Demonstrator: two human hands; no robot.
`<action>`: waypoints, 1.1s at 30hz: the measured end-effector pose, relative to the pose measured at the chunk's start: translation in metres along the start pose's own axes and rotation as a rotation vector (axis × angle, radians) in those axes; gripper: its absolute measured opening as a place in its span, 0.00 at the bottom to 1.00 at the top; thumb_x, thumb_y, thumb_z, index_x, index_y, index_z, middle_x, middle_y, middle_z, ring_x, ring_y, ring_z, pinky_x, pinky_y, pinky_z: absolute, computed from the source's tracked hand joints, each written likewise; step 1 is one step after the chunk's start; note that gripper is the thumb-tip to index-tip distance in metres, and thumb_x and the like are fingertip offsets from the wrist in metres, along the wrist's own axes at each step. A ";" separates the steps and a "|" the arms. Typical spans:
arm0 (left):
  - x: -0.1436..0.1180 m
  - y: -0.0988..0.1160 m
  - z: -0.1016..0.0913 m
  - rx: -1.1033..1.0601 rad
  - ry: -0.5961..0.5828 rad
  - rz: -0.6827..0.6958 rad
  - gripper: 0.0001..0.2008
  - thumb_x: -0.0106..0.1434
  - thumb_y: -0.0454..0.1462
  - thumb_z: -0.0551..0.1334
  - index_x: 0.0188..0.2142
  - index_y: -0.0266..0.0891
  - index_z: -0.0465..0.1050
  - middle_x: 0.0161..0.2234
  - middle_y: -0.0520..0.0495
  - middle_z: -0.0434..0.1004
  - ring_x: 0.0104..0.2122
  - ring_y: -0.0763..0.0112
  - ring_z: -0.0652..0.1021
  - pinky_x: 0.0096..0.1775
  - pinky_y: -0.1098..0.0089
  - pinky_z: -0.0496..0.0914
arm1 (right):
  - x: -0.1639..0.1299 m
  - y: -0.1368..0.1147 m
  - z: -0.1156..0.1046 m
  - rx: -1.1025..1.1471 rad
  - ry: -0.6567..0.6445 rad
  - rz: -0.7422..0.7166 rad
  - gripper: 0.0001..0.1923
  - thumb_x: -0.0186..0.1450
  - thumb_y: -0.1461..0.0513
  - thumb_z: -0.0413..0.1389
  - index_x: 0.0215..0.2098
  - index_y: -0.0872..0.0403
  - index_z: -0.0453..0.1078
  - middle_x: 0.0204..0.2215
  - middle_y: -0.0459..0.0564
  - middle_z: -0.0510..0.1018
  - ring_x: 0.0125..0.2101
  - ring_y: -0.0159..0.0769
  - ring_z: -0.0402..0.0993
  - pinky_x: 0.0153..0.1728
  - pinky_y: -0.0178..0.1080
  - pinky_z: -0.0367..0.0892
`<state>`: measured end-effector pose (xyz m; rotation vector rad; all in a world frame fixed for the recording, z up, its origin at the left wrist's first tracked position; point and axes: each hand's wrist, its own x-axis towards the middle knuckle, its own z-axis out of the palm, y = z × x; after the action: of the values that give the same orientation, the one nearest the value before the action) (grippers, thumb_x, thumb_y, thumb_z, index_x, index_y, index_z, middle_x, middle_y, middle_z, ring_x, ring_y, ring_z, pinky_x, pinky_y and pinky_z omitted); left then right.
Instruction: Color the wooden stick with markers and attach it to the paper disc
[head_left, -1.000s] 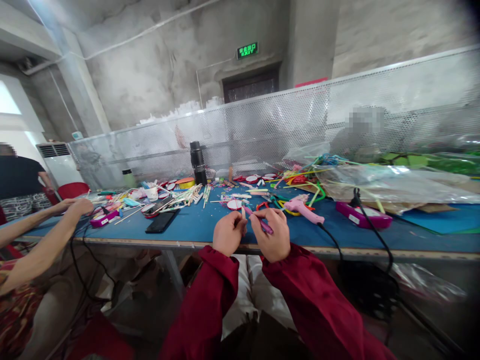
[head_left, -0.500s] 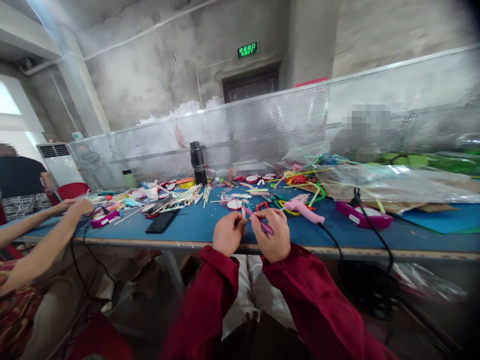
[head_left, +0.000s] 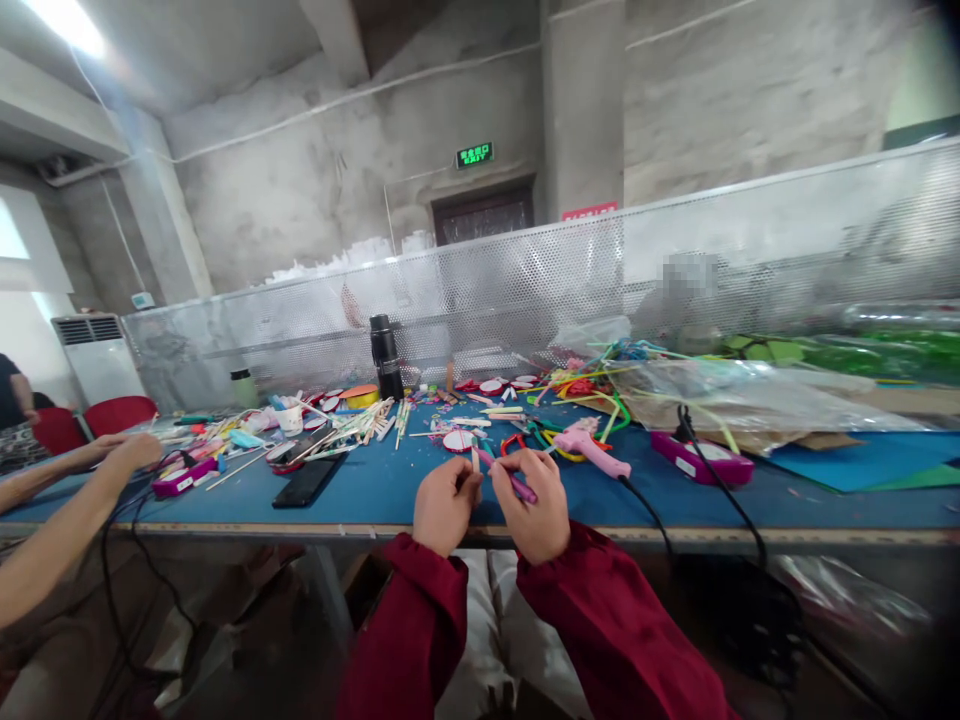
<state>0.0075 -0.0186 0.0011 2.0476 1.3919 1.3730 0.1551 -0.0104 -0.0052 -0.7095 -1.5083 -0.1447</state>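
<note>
As the left hand (head_left: 444, 505) pinches a pale strip (head_left: 475, 460), its end jutting above the fingers (head_left: 461, 480), the right hand (head_left: 538, 505) clasps a purple tool (head_left: 523, 490) angled toward it over the worktop (head_left: 382, 492).

One purple stick (head_left: 523, 489), one glue gun (head_left: 600, 456), two purple boxes (head_left: 705, 461)
</note>
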 end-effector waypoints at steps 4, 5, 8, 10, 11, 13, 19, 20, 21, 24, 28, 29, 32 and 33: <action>0.000 0.001 0.000 -0.025 -0.011 -0.006 0.12 0.69 0.41 0.58 0.28 0.41 0.69 0.23 0.54 0.73 0.26 0.71 0.73 0.33 0.71 0.64 | 0.001 -0.001 -0.002 0.028 0.001 0.034 0.09 0.69 0.63 0.55 0.29 0.49 0.67 0.25 0.42 0.79 0.29 0.36 0.75 0.44 0.45 0.65; 0.000 0.001 0.000 -0.029 -0.012 -0.007 0.13 0.69 0.41 0.58 0.27 0.41 0.69 0.23 0.54 0.73 0.26 0.71 0.73 0.34 0.71 0.64 | 0.001 -0.002 -0.002 0.038 0.001 0.045 0.09 0.69 0.62 0.55 0.29 0.49 0.67 0.25 0.42 0.79 0.29 0.36 0.75 0.43 0.44 0.65; -0.001 0.003 -0.001 -0.027 0.002 0.010 0.14 0.68 0.40 0.58 0.26 0.41 0.69 0.23 0.54 0.73 0.27 0.71 0.73 0.35 0.71 0.64 | 0.001 0.000 -0.002 0.076 0.000 0.089 0.09 0.69 0.61 0.54 0.30 0.49 0.68 0.26 0.43 0.78 0.30 0.36 0.75 0.39 0.42 0.66; 0.000 0.003 -0.001 -0.021 0.011 0.023 0.14 0.68 0.39 0.59 0.25 0.40 0.69 0.23 0.54 0.73 0.28 0.71 0.73 0.35 0.71 0.64 | 0.000 0.003 -0.002 0.108 0.002 0.130 0.09 0.70 0.60 0.54 0.30 0.49 0.69 0.26 0.44 0.78 0.29 0.37 0.74 0.37 0.41 0.66; 0.000 0.003 0.000 -0.022 0.014 0.026 0.13 0.68 0.39 0.59 0.25 0.40 0.70 0.24 0.54 0.72 0.28 0.71 0.73 0.35 0.71 0.64 | 0.000 0.005 -0.001 0.122 0.003 0.152 0.09 0.69 0.60 0.54 0.30 0.49 0.69 0.26 0.44 0.78 0.29 0.37 0.74 0.35 0.40 0.66; 0.000 0.002 0.000 -0.024 0.020 0.023 0.13 0.67 0.39 0.59 0.26 0.40 0.70 0.25 0.53 0.72 0.28 0.71 0.72 0.35 0.71 0.64 | -0.002 0.008 -0.001 0.142 0.000 0.192 0.09 0.69 0.59 0.54 0.30 0.49 0.69 0.26 0.44 0.78 0.29 0.37 0.73 0.33 0.39 0.66; 0.000 -0.001 0.000 0.006 0.040 0.017 0.12 0.67 0.39 0.60 0.27 0.40 0.72 0.26 0.53 0.73 0.30 0.71 0.72 0.35 0.72 0.63 | -0.002 0.011 0.001 0.184 -0.008 0.234 0.09 0.69 0.58 0.56 0.30 0.50 0.70 0.26 0.45 0.77 0.29 0.37 0.73 0.31 0.39 0.66; 0.000 -0.001 0.000 0.004 0.045 0.020 0.12 0.67 0.39 0.61 0.27 0.40 0.72 0.26 0.53 0.73 0.30 0.70 0.72 0.35 0.72 0.63 | -0.001 0.011 0.000 0.189 -0.006 0.237 0.09 0.69 0.58 0.56 0.30 0.50 0.70 0.25 0.45 0.77 0.28 0.37 0.73 0.31 0.39 0.66; 0.000 -0.001 -0.001 0.000 0.044 0.025 0.12 0.66 0.39 0.61 0.27 0.40 0.72 0.26 0.53 0.73 0.30 0.70 0.72 0.36 0.71 0.63 | -0.001 0.011 0.000 0.190 -0.008 0.238 0.09 0.69 0.57 0.56 0.30 0.50 0.70 0.25 0.45 0.78 0.28 0.37 0.73 0.31 0.39 0.66; -0.001 0.000 -0.001 -0.006 0.051 0.036 0.12 0.66 0.39 0.62 0.26 0.40 0.73 0.26 0.53 0.73 0.30 0.70 0.71 0.35 0.71 0.62 | -0.001 0.011 0.000 0.183 -0.013 0.243 0.10 0.69 0.57 0.56 0.29 0.50 0.70 0.25 0.45 0.78 0.29 0.38 0.74 0.31 0.39 0.66; 0.000 -0.001 0.000 -0.006 0.055 0.042 0.12 0.66 0.39 0.62 0.26 0.39 0.72 0.25 0.54 0.70 0.29 0.72 0.69 0.34 0.71 0.60 | -0.002 0.012 0.000 0.180 -0.022 0.251 0.11 0.69 0.56 0.56 0.29 0.50 0.70 0.25 0.45 0.78 0.29 0.39 0.74 0.32 0.40 0.66; 0.000 -0.001 0.000 -0.008 0.054 0.044 0.12 0.66 0.39 0.62 0.26 0.39 0.71 0.25 0.54 0.69 0.29 0.72 0.68 0.34 0.71 0.60 | -0.002 0.012 0.000 0.180 -0.024 0.253 0.11 0.69 0.56 0.56 0.29 0.50 0.70 0.25 0.45 0.78 0.29 0.39 0.75 0.33 0.40 0.66; 0.000 -0.001 -0.001 -0.007 0.048 0.043 0.12 0.66 0.40 0.62 0.26 0.39 0.70 0.25 0.55 0.67 0.29 0.72 0.67 0.33 0.71 0.59 | -0.002 0.012 -0.001 0.176 -0.021 0.254 0.11 0.69 0.56 0.56 0.29 0.50 0.69 0.25 0.45 0.78 0.29 0.39 0.75 0.33 0.40 0.66; 0.000 -0.001 -0.001 -0.007 0.044 0.040 0.12 0.66 0.40 0.62 0.26 0.39 0.70 0.25 0.54 0.67 0.29 0.72 0.67 0.34 0.71 0.59 | -0.002 0.012 -0.001 0.171 -0.020 0.249 0.12 0.69 0.56 0.55 0.29 0.50 0.70 0.25 0.45 0.78 0.29 0.39 0.75 0.33 0.40 0.66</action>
<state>0.0061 -0.0187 0.0013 2.0635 1.3685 1.4463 0.1616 -0.0020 -0.0107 -0.7551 -1.4187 0.1787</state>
